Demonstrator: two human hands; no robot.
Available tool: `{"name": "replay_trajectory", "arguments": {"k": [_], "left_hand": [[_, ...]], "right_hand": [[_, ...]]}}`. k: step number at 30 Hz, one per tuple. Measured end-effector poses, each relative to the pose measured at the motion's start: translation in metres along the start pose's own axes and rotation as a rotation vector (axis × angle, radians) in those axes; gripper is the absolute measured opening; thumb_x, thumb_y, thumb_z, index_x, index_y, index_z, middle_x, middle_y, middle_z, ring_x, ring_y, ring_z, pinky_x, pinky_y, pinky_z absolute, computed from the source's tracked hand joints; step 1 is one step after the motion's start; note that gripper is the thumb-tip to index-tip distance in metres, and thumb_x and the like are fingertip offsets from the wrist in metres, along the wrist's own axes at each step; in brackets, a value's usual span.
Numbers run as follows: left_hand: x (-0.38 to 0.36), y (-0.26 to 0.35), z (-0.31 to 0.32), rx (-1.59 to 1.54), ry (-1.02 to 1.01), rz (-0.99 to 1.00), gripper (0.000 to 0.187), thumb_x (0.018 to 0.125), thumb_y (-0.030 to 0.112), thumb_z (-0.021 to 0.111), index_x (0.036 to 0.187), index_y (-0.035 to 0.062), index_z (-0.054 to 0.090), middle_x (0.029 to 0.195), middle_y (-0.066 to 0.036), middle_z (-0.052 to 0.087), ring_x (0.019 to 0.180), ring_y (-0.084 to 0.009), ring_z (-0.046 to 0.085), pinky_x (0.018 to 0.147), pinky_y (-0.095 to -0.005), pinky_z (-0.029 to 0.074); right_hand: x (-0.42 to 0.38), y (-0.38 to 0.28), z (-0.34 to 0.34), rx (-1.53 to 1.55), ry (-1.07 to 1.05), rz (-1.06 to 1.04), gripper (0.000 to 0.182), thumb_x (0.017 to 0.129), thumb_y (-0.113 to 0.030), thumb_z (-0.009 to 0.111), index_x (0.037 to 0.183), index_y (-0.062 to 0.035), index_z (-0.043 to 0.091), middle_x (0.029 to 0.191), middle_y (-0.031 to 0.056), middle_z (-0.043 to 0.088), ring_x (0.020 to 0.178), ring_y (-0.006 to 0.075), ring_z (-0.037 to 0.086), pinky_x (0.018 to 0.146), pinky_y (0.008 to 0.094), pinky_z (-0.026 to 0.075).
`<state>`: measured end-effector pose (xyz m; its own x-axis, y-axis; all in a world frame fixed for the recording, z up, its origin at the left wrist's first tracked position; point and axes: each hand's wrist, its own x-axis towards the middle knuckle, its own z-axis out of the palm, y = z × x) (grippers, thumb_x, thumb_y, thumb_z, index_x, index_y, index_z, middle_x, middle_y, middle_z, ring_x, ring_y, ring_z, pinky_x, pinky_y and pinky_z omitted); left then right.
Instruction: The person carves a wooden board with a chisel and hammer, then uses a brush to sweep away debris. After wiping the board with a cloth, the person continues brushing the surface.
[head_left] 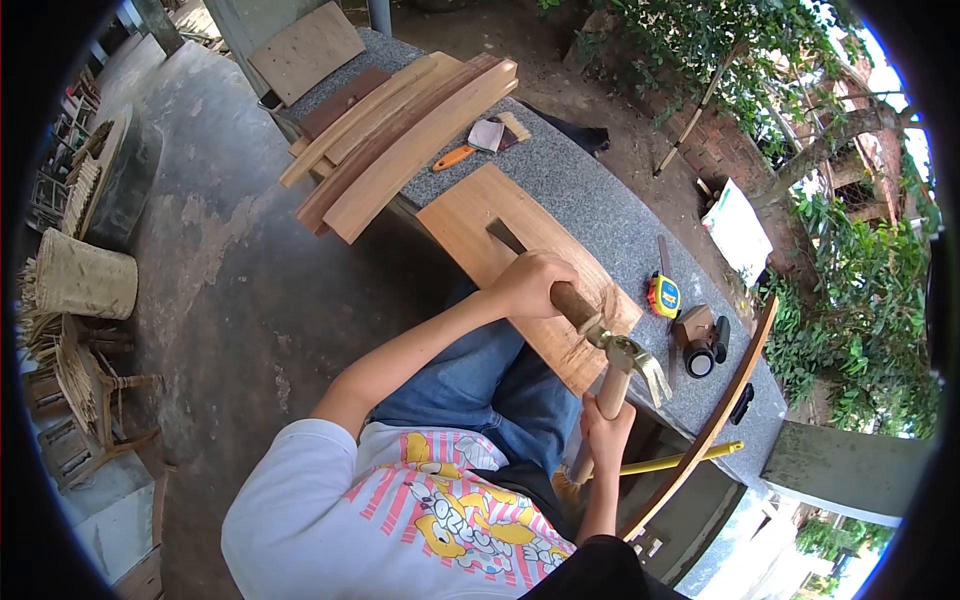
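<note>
Granite tabletop runs long and carries everything. At its far end a stack of curved planks sits parked out of the way, with a brush beside it.

Nearer, a flat wooden board lies across the tabletop edge, overhanging toward the person's lap — the stone under it gives backing for blows. On it stands a chisel, blade tip touching the board and handle angled up toward the person. One hand is wrapped tight round the chisel handle, which steadies the blade; which hand it is cannot be told from this skewed view.

The other hand is closed on the shaft of a hammer, low on the shaft for swing; the head sits just at the chisel's butt end.

Tape measure and small dark bits lie right of the board, within reach. A thin curved strip leans at the tabletop's near edge.
</note>
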<state>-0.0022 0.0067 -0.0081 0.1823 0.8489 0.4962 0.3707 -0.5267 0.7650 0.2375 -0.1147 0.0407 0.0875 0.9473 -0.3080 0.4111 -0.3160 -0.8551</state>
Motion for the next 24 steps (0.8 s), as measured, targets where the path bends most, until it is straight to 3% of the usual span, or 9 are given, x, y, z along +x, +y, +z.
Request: {"name": "replay_trajectory", "arguments": {"k": [3,8,13,15,17,24], "left_hand": [[-0.004,-0.019,-0.005,0.079,0.019,-0.009,0.028,0.055,0.004,0.079,0.08,0.0068,0.066,0.079,-0.008,0.067,0.079,-0.0292,0.066,0.068,-0.0378,0.05],[0.0,-0.014,-0.02,0.061,-0.012,-0.068,0.029,0.055,0.004,0.08,0.08,0.0069,0.066,0.081,-0.008,0.068,0.08,-0.0288,0.066,0.069,-0.0368,0.051],[-0.003,-0.006,-0.016,0.034,-0.009,-0.075,0.028,0.056,0.005,0.079,0.08,0.0072,0.065,0.079,-0.007,0.067,0.079,-0.0291,0.066,0.069,-0.0369,0.051],[-0.004,-0.005,-0.013,0.022,0.053,-0.012,0.019,0.061,0.01,0.077,0.07,0.0063,0.061,0.073,-0.01,0.064,0.072,-0.0318,0.064,0.064,-0.0401,0.049],[-0.003,-0.004,-0.015,0.024,0.028,-0.036,0.018,0.061,0.01,0.077,0.07,0.0061,0.062,0.073,-0.01,0.065,0.072,-0.0317,0.064,0.065,-0.04,0.049],[0.014,-0.007,0.001,0.01,0.024,-0.033,0.018,0.061,0.011,0.078,0.069,0.0065,0.062,0.072,-0.009,0.065,0.071,-0.0306,0.065,0.065,-0.0388,0.049]], "right_hand": [[0.0,-0.002,-0.001,-0.005,-0.024,0.005,0.027,0.086,-0.008,0.067,0.063,-0.0036,0.052,0.05,0.0003,0.05,0.04,0.0075,0.045,0.038,0.024,0.033],[-0.01,-0.028,-0.012,0.322,0.029,-0.095,0.024,0.086,-0.001,0.063,0.069,-0.0051,0.046,0.05,0.0004,0.045,0.038,0.0085,0.04,0.035,0.0238,0.028],[-0.006,-0.018,0.011,0.086,-0.07,0.011,0.025,0.086,-0.004,0.065,0.066,-0.0047,0.05,0.05,0.0003,0.048,0.038,0.0076,0.044,0.037,0.0237,0.031],[-0.002,-0.004,0.017,-0.004,-0.072,0.011,0.027,0.086,-0.007,0.067,0.064,-0.005,0.051,0.05,0.0,0.049,0.038,0.0071,0.044,0.037,0.0235,0.032],[0.001,0.004,0.01,-0.042,-0.044,0.012,0.027,0.083,-0.01,0.068,0.062,-0.0001,0.055,0.05,-0.0006,0.051,0.042,0.0066,0.048,0.04,0.0255,0.036],[-0.012,-0.03,-0.021,0.186,0.094,-0.009,0.026,0.085,-0.003,0.065,0.063,-0.0033,0.052,0.05,0.0002,0.048,0.038,0.0078,0.044,0.036,0.0235,0.031]]}}
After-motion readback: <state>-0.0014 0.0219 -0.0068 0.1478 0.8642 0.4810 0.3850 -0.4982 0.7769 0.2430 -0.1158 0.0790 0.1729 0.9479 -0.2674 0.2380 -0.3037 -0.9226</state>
